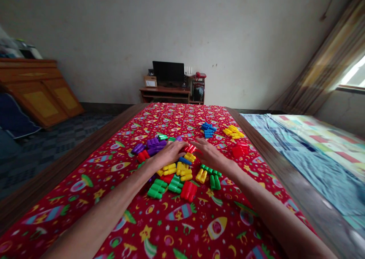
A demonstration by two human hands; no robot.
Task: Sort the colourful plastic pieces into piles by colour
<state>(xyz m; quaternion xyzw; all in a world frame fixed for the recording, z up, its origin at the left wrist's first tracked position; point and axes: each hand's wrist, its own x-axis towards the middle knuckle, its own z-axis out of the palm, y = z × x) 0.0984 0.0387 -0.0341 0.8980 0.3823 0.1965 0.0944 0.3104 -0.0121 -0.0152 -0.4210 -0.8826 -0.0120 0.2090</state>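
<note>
Colourful plastic building blocks with rounded, peg-like ends lie in a loose pile in front of me. My left hand (173,151) is over the pile's left side, thumb and fingers apart, beside purple blocks (153,145). A red block (190,148) lies between my two hands. My right hand (207,151) reaches in from the right with its fingers stretched out, close to that red block. Just below the hands are a blue block (185,160) and yellow blocks (182,169). Nearer to me are green blocks (157,188) and a red block (188,191). The hands partly cover the pile.
Separate groups of blue blocks (208,129), yellow blocks (233,132) and red blocks (240,150) lie to the right. A red patterned cloth (182,228) covers the table. Beyond stands a desk with a monitor (168,73); a bed (319,156) is at right.
</note>
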